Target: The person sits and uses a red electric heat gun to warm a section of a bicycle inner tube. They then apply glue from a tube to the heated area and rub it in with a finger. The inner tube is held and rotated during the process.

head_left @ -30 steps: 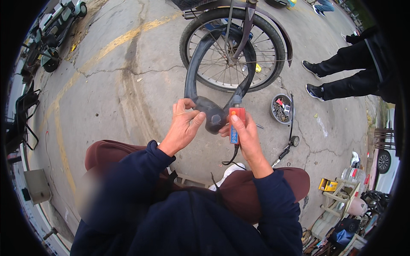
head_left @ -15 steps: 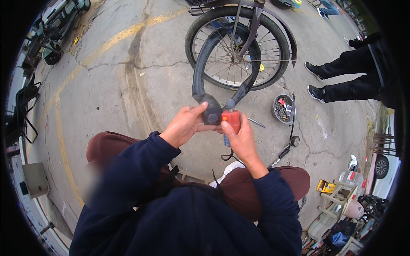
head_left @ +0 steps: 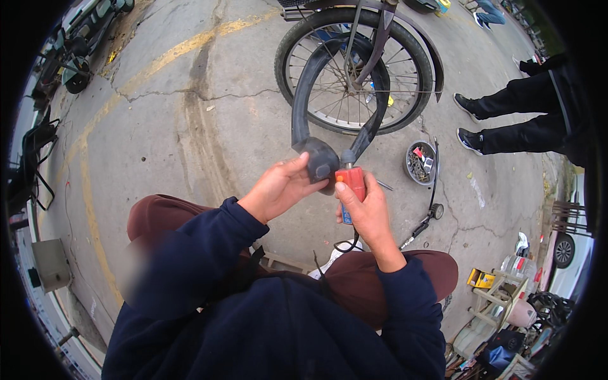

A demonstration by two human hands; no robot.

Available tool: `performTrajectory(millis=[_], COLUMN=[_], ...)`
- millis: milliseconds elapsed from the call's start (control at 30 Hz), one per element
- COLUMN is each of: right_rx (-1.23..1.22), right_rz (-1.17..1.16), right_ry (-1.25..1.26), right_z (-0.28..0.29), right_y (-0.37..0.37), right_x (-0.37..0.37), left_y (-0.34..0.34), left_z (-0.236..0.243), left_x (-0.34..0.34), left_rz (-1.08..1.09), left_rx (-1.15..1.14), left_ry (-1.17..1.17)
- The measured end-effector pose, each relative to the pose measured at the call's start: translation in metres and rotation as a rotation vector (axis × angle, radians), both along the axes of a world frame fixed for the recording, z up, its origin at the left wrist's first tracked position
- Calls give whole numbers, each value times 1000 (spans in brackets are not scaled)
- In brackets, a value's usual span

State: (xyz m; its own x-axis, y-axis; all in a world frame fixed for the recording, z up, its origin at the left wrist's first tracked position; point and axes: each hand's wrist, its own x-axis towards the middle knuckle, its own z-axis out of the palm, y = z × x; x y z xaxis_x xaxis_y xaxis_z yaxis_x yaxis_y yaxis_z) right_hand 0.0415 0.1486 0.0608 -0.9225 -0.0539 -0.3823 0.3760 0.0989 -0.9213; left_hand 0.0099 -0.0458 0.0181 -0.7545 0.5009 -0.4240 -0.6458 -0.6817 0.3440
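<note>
Over the last second the left hand (head_left: 278,187) has gone from a pinch at the near side of the black inner tube (head_left: 300,104) to a cupping hold, thumb above and fingers beneath its swollen end, while the right hand (head_left: 368,208) has brought the red-and-blue handheld rotary tool (head_left: 351,183) in close and then eased it slightly aside. That appears to leave the round mark on the bulge facing up and better steadied for work. The tube's bulge sits between the hands, its loop rising to the bicycle wheel (head_left: 282,66). The left fingers are parted around the rubber, palm turned inward; the right fingers are wrapped closed about the tool's body, thumb along its near face, cord (head_left: 347,248) trailing below. The tool's grey rounded tip points away from the person, just beside the bulge; whether they touch is unclear.
</note>
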Motion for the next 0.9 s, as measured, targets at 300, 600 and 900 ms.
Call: performTrajectory(millis=[300, 600, 900], right_rx=[55, 78, 89], right_rz=[68, 90, 107], right_ry=[-40, -15, -44], right_z=[4, 2, 2], right_y=[-8, -8, -9], right_x=[5, 8, 8], left_y=[6, 4, 3], left_z=[2, -2, 0], left_x=[1, 0, -1], left_rz=[-61, -82, -57], left_rx=[-140, -168, -215], left_ry=[100, 111, 102])
